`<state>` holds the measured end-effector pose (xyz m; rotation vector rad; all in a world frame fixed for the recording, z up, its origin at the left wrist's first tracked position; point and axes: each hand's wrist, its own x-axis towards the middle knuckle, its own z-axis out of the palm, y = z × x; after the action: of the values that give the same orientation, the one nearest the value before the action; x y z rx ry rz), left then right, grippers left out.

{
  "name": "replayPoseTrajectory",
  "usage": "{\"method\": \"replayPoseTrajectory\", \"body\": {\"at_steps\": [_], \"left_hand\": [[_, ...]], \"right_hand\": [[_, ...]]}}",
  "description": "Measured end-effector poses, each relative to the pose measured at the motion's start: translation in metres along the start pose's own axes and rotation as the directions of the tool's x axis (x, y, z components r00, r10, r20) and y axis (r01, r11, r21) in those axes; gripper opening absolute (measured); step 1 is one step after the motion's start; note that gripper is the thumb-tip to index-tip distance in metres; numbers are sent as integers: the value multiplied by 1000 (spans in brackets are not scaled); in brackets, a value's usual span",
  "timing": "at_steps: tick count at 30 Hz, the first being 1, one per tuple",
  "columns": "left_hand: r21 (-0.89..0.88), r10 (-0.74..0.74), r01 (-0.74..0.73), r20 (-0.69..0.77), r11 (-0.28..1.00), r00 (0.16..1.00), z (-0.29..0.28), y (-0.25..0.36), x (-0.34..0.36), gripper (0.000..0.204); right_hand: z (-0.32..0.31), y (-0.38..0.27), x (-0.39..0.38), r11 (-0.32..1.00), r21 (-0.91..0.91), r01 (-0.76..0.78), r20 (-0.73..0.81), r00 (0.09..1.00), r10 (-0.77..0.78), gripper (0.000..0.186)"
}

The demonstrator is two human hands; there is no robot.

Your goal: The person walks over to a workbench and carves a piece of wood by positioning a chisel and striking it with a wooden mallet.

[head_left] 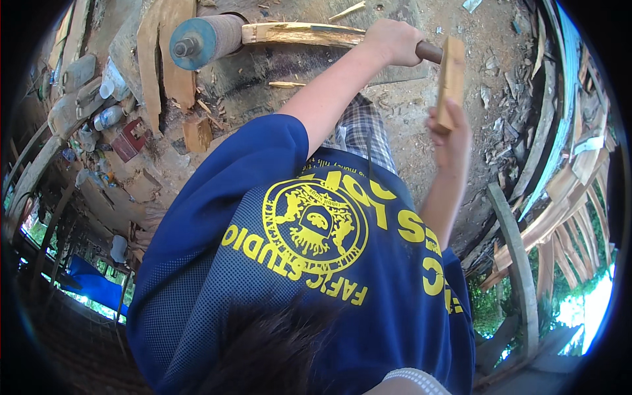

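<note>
My left hand [397, 43] is closed round a round brown rod or handle [430, 52], whose right end sticks out past my fist. A long, slightly curved strip of pale wood [299, 34] with a rough, split edge runs from the drum to my left wrist. Its far end is hidden behind my hand and forearm. My right hand [452, 128] grips the lower part of a short wooden block [451, 82], held upright. The block's upper part is at the end of the brown rod; I cannot tell whether they touch.
A brown drum [220, 33] with a blue end and threaded shaft lies at the upper left. Boards [178, 59], jugs [80, 74], a dark red piece [129, 139] and wood scraps litter the ground. Several planks [566, 224] and a post [517, 257] stand at the right.
</note>
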<state>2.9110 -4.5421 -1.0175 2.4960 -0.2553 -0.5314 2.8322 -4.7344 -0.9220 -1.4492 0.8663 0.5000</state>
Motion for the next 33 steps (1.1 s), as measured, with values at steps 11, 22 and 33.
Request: {"method": "replayPoseTrajectory", "body": {"at_steps": [11, 22, 33], "left_hand": [[45, 45, -45, -5, 998, 999, -2, 5, 5, 25], [66, 41, -46, 77, 997, 996, -6, 6, -12, 23], [62, 17, -25, 116, 998, 993, 4, 5, -23, 21]], "right_hand": [[-19, -15, 9, 917, 40, 397, -145, 910, -388, 27], [-105, -98, -10, 892, 329, 310, -217, 944, -248, 34], [-27, -77, -14, 998, 44, -45, -106, 993, 49, 46]]}}
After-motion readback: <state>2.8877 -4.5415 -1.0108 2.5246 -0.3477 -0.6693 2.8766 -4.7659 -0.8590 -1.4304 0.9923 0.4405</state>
